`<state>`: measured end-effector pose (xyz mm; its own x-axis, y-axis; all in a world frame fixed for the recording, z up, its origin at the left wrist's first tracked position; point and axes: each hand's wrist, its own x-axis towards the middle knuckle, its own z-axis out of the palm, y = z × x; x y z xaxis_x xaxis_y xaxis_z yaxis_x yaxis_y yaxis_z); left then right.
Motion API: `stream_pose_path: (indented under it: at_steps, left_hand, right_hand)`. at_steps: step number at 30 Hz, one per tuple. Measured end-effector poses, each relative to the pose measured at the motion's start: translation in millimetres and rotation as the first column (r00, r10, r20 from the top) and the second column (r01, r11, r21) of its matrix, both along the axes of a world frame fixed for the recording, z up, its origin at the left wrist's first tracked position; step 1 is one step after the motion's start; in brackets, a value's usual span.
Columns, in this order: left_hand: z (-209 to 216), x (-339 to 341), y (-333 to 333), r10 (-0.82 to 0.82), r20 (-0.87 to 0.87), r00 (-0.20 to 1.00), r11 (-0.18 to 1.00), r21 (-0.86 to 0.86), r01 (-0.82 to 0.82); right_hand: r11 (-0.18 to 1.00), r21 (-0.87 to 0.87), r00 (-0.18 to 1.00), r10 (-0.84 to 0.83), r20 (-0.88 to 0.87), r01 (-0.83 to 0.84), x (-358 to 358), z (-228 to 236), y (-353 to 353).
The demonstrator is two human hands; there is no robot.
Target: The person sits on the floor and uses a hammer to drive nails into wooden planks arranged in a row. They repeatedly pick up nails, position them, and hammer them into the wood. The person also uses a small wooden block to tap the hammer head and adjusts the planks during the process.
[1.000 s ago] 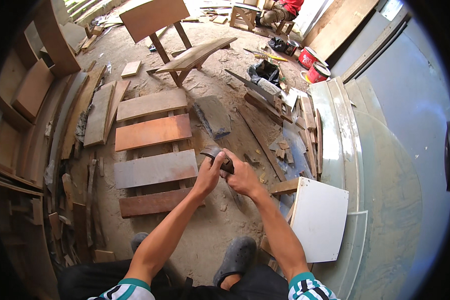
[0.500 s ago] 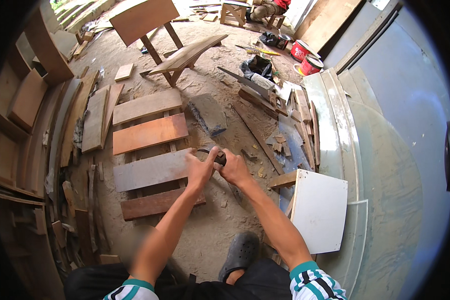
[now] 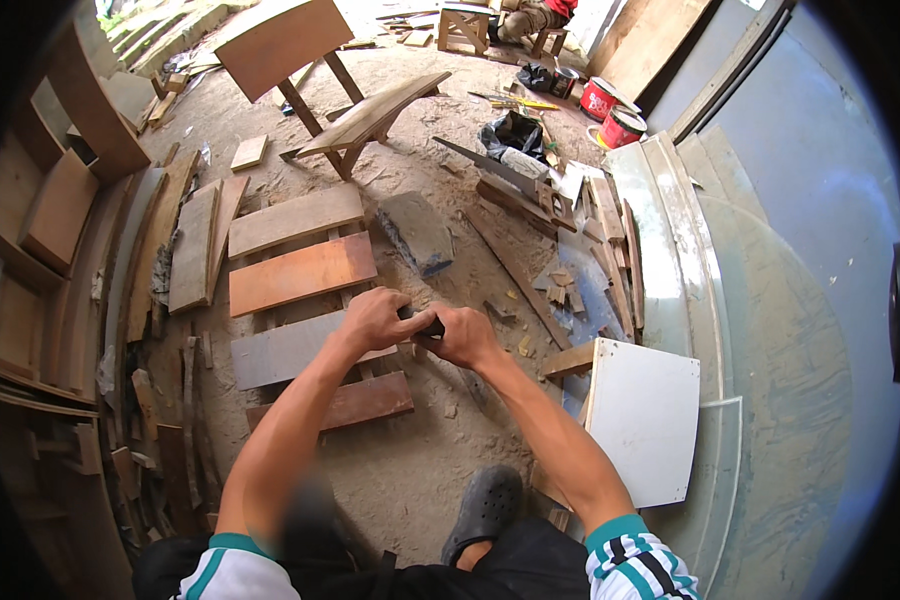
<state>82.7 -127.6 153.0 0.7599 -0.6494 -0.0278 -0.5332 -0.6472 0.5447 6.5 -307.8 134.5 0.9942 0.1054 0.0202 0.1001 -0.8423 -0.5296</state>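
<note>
Leftward and a little forward, the left hand (image 3: 374, 318) has been moving over the last second, rolling so that its back is facing up, while the right hand (image 3: 463, 338) is staying near its earlier place. Between them they are holding a small dark item (image 3: 434, 327), whose exact kind is staying unclear; the curved band that was showing earlier is now being hidden by the fingers. Both hands appear to be closing on it, with thumbs almost meeting, so the grip is now spreading wider across it. It is hanging just beyond the right end of the grey board (image 3: 285, 354), which the left hand is partly covering from above. Near it, a reddish-brown board (image 3: 365, 400), an orange board (image 3: 302, 274) and a plain wooden board (image 3: 296, 220) are lying in the same row. Farther out, a rough block (image 3: 418, 232) is resting on the floor, a handsaw (image 3: 515, 176) is leaning over scraps, and a white panel (image 3: 642, 422) is standing beside the right forearm.
</note>
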Motion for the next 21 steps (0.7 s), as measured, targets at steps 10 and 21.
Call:
stream_pose_path:
  at_steps: [10, 21]
  left_hand:
    - [-9.7, -8.1, 2.9, 0.116, -0.150, 0.982, 0.983, -0.124, -0.135]
    - [-17.0, -32.2, 9.2, 0.270, -0.225, 0.936, 0.937, -0.161, -0.309]
  right_hand:
    - [0.726, 0.678, 0.986, -0.168, 0.013, 0.115, -21.5, -64.3, 23.4]
    - [0.913, 0.396, 0.987, -0.138, 0.086, 0.093, -20.7, -114.2, 48.6]
